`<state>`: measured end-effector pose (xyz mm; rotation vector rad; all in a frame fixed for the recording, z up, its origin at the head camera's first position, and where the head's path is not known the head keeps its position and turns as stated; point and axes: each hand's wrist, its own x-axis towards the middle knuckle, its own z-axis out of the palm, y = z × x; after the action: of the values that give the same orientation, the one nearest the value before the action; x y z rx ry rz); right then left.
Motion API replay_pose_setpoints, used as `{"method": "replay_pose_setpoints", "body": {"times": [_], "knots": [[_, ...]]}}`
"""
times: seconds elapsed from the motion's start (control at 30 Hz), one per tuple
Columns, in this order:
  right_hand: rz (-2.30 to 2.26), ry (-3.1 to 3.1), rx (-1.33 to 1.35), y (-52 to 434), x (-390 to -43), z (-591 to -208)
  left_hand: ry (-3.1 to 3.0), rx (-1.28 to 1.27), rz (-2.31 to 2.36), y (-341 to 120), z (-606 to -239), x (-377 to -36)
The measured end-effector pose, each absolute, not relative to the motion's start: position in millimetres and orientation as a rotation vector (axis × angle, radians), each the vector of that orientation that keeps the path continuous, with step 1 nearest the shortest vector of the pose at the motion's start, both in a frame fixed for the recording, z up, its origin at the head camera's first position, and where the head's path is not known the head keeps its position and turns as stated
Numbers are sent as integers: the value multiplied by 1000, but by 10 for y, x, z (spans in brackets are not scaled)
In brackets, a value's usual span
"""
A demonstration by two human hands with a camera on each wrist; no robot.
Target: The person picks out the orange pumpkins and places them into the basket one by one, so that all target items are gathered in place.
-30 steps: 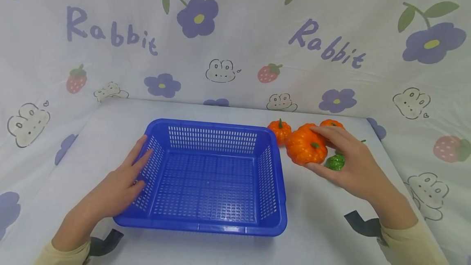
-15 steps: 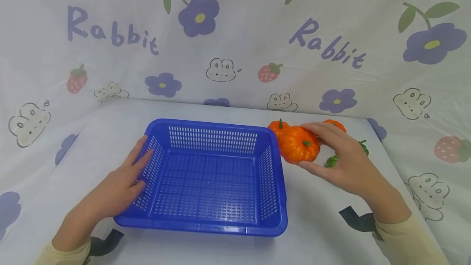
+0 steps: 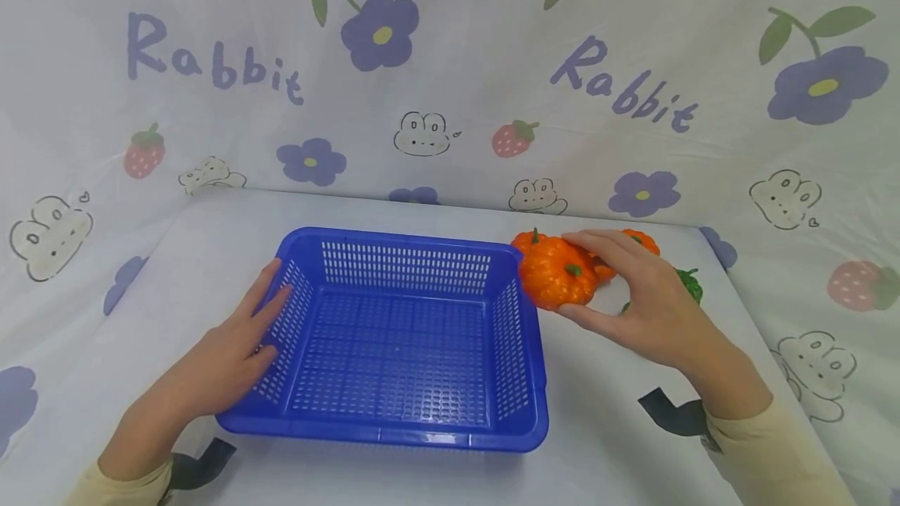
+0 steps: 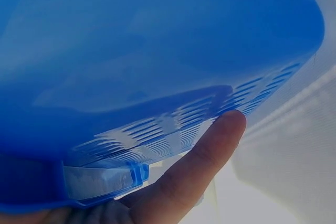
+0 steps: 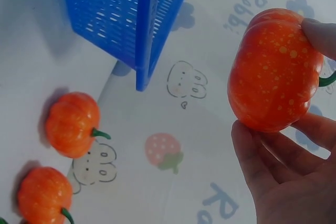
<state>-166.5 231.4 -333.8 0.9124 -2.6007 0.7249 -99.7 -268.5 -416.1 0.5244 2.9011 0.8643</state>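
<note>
In the head view, my right hand (image 3: 657, 307) holds an orange toy pumpkin (image 3: 555, 276) with a green stem, thumb on one side and fingers on the other. The pumpkin is at the right rim of a blue plastic basket (image 3: 422, 437), overlapping it in view. The right wrist view shows the same pumpkin (image 5: 275, 74) between thumb and fingertips. My left hand (image 3: 218, 369) rests at the basket's left side, fingers extended along and over the rim. In the left wrist view, one straight finger (image 4: 197, 166) lies against the slotted wall (image 4: 173, 121).
Behind the held pumpkin sit more orange pumpkins, one by the basket corner (image 3: 527, 241) and another farther right (image 3: 641, 240). A green pumpkin-like piece (image 3: 691, 285) is partly behind my right hand. The white table (image 3: 598, 412) ends at a printed cloth backdrop (image 3: 450, 45).
My right hand has carried the orange pumpkin leftward to the basket's right rim, and more of the green piece shows behind it. The left hand and basket stay in place.
</note>
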Motion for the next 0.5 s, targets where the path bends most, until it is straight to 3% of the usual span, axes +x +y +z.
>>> {"method": "replay_pose_setpoints", "body": {"times": [0.5], "knots": [[735, -2650, 936, 2219, -1714, -3274, 2908, 530, 872, -2686, -4164, -996]]}}
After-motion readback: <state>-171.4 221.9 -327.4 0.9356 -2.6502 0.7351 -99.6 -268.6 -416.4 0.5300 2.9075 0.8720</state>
